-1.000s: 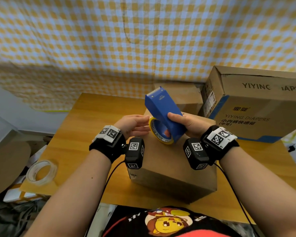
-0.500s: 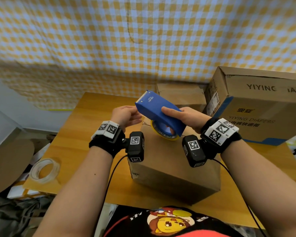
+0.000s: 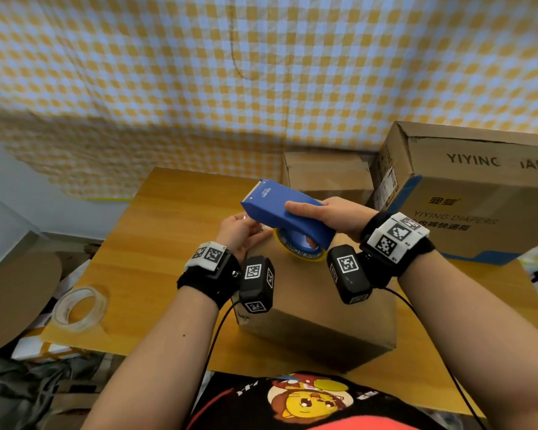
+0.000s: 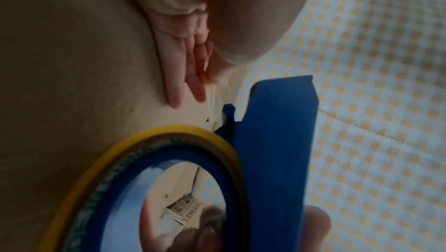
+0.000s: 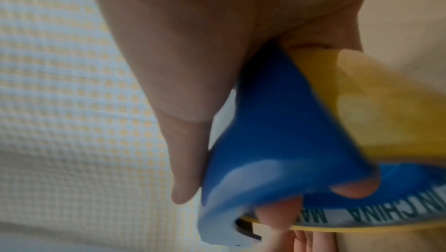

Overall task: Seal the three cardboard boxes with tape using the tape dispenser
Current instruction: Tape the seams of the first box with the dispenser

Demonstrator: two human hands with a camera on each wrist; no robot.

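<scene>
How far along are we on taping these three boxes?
Early: no tape strip shows on the near box top. The small rear box and the diapers box can't be judged from here. In hand: the right hand grips the blue tape dispenser over the near box; the left hand pinches what looks like the tape end. All three seals appear left.

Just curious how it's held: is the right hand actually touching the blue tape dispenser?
Touching. The head view shows the right hand wrapped over the tape dispenser; the right wrist view shows fingertips against it.
</scene>
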